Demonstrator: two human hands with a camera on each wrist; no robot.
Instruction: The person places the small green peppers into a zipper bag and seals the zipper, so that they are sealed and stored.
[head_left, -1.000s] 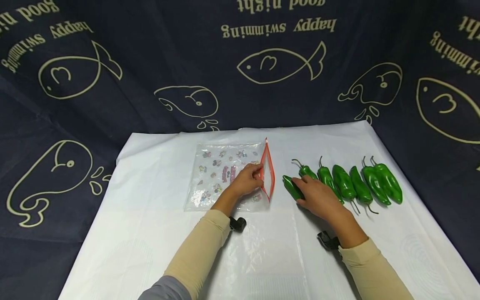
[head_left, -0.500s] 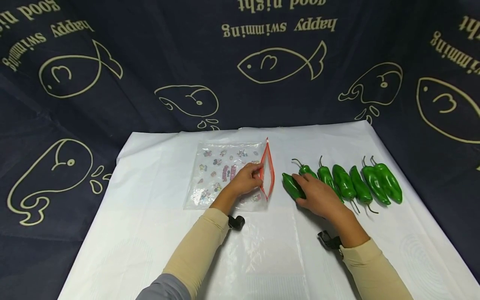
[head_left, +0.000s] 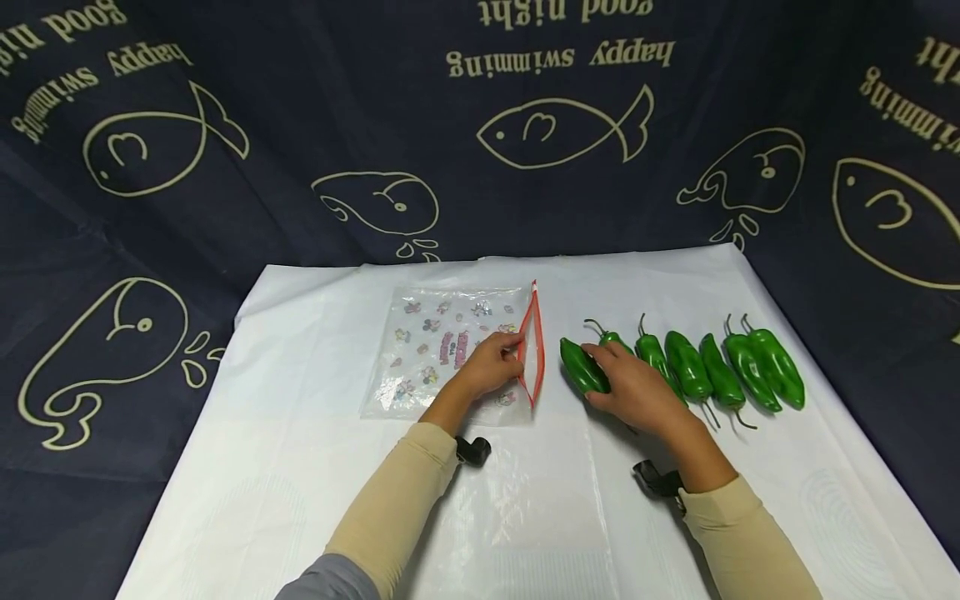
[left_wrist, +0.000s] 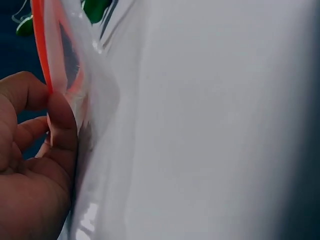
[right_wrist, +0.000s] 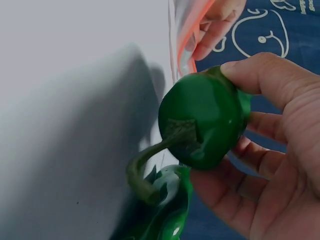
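Observation:
My left hand (head_left: 491, 365) pinches the upper layer of a clear zip bag (head_left: 408, 354) at its red-edged mouth. The mouth gapes toward the right, and small printed figures cover the bag. In the left wrist view, thumb and finger grip the red edge (left_wrist: 40, 45). My right hand (head_left: 641, 392) holds a green pepper (head_left: 583, 368) between thumb and fingers, just right of the bag's mouth and apart from it. The right wrist view shows this pepper (right_wrist: 200, 120) stem-end first, its curved stem toward the camera. Another pepper (right_wrist: 172, 200) lies behind it there.
Several green peppers (head_left: 686, 367) lie in a row right of the right hand, stems pointing different ways. A white cloth (head_left: 300, 500) covers the table. Behind it hangs a dark blue fabric (head_left: 420, 83) with fish and whale drawings. Black wrist cameras (head_left: 472, 451) sit on both wrists.
The right hand has moved the held pepper slightly left and up, toward the bag's mouth. The left hand keeps its pinch on the bag, which has shifted slightly.

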